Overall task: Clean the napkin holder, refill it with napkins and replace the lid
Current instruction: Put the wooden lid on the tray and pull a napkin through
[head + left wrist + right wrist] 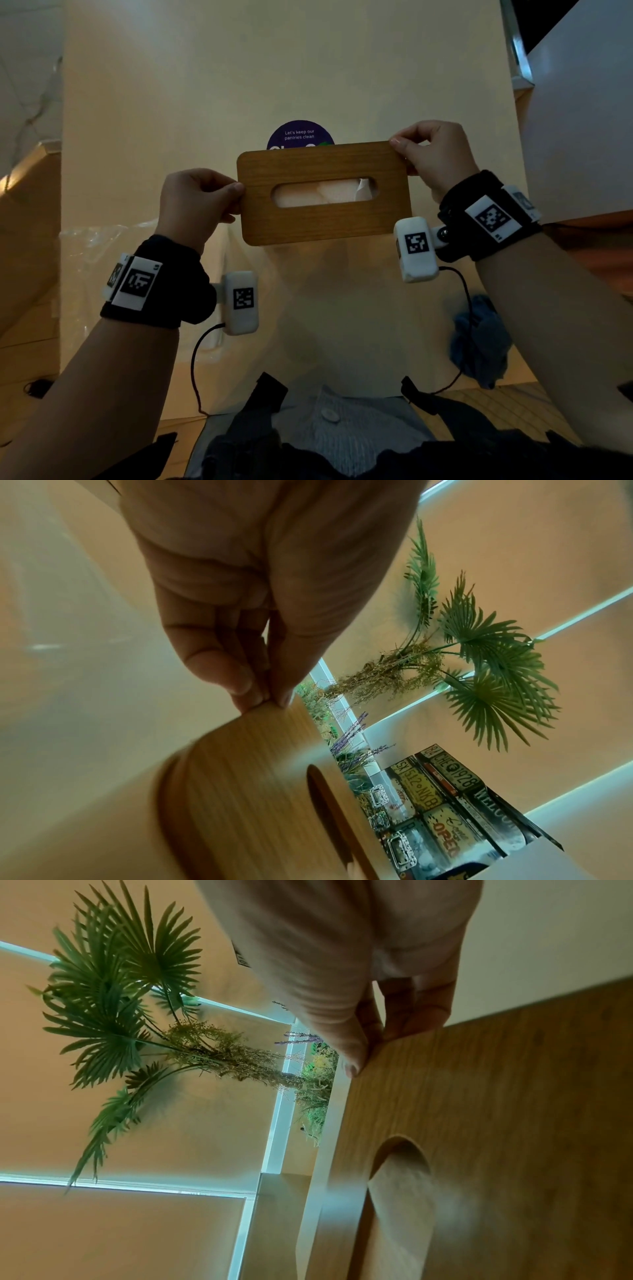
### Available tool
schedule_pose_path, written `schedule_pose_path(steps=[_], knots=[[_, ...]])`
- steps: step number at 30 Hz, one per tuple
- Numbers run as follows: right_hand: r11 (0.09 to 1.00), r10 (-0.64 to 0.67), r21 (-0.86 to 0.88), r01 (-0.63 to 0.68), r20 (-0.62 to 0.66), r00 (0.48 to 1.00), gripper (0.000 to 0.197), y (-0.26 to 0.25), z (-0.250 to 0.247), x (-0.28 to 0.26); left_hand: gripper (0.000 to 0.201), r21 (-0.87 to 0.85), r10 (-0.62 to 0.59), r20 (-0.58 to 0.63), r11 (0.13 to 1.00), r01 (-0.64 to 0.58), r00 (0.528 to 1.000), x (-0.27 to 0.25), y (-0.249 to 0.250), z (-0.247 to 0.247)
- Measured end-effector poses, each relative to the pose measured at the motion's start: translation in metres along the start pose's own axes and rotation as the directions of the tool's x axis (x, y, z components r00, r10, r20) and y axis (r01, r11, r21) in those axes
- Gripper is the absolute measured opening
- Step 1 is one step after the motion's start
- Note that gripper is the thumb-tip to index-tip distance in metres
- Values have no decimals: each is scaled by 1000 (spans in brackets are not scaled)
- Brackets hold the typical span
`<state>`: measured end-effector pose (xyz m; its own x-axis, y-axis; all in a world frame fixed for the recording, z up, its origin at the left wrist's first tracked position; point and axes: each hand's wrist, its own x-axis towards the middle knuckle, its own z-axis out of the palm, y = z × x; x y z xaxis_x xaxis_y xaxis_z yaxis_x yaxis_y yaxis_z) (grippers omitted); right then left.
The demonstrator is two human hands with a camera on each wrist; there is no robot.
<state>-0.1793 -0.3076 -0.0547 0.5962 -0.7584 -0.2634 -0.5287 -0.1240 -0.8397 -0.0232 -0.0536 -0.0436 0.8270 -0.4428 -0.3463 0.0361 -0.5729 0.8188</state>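
Wooden slotted lid (323,219) held level, napkins (322,192) beneath.

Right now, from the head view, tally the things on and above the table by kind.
Wooden lid, pinched at its ends by the left hand and right hand: 1
Purple round sticker: 1
Blue cloth: 1
Clear plastic wrapper: 1
Total: 4

My head camera is looking down over both forearms at the wooden lid (323,193) above the table (171,102). The wrist cameras are sitting close behind each palm, looking along the fingers and upward; both are catching the lid (246,791) (496,1123) and the same palm plant (486,653) (113,993).
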Motion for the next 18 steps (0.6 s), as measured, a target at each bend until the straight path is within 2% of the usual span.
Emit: schedule_pose_path(steps=[4,6,8,10,11,13,18], knots=[[996,-80,-56,76,-75,994,6,9,6,-2,12,12,20,1,1000,-20,1000,2,-2,0],[970,-191,-168,174,-93,977,16,12,11,-7,32,137,79,35,987,-83,996,3,-6,0],[883,-350,-322,342,34,936,34,16,17,-17,72,297,184,192,925,-236,964,3,-15,1],[727,-427,-486,485,234,873,47,23,20,-30,94,405,280,392,803,-438,876,-1,-24,0],[667,-421,-535,518,303,855,50,26,21,-36,99,457,305,450,729,-509,840,-1,-29,-1],[622,-401,-572,535,353,845,52,31,22,-44,100,533,302,492,637,-557,816,1,-36,0],[568,-355,-629,531,395,847,56,29,22,-45,95,546,244,487,665,-510,839,1,-40,6]])
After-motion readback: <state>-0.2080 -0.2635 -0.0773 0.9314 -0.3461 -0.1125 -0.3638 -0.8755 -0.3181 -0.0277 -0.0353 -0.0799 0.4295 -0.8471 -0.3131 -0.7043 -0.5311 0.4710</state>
